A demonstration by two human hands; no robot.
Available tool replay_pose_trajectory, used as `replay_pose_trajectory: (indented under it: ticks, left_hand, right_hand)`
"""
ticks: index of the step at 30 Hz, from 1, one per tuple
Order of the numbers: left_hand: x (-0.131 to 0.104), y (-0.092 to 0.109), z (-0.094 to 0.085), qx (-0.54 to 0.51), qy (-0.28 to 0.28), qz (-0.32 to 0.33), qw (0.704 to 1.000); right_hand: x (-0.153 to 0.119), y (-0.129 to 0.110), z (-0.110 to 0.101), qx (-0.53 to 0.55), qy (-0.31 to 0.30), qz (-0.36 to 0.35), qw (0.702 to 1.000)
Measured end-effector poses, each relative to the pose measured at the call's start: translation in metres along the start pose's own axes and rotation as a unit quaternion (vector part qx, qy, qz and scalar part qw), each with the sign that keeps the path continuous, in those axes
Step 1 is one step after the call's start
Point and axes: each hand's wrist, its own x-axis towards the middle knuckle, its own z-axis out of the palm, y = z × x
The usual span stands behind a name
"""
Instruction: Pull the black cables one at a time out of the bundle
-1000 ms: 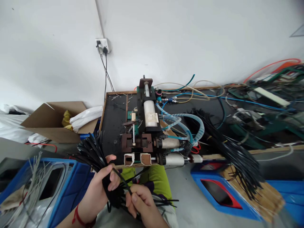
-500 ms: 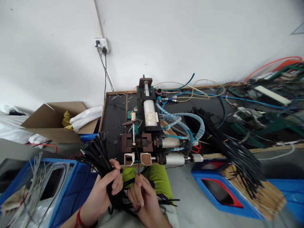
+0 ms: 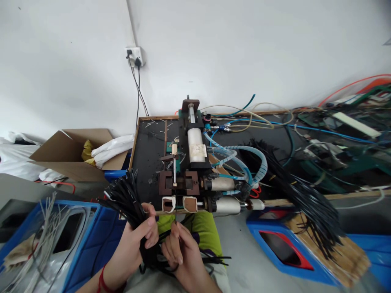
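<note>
My left hand point(image 3: 132, 246) grips a thick bundle of black cable ties point(image 3: 125, 199) that fans out up and to the left. My right hand point(image 3: 180, 252) pinches a single black tie point(image 3: 176, 209) and holds it upright, its tip reaching the front of the small pneumatic machine point(image 3: 189, 171) on the black bench. More black ties cross my lap under both hands.
Another large bundle of black ties point(image 3: 302, 199) lies across the bench edge at the right. Blue crates point(image 3: 88, 232) stand left and right, the left holding pale ties point(image 3: 45, 228). A cardboard box point(image 3: 70, 154) sits at the left. Hoses and cables point(image 3: 244, 158) clutter the bench.
My right hand drew one tie out of the bundle and raised it upright toward the machine's front. The left hand kept its grip on the bundle.
</note>
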Motion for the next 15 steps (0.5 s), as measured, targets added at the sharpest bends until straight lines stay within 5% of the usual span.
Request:
replay_pose_trajectory:
  ticks: [15]
  left_hand:
    - [-0.0006, 0.0041, 0.0085, 0.021, 0.052, 0.049, 0.997]
  right_hand:
    - [0.0017, 0.0005, -0.0007, -0.054, 0.042, -0.005, 0.998]
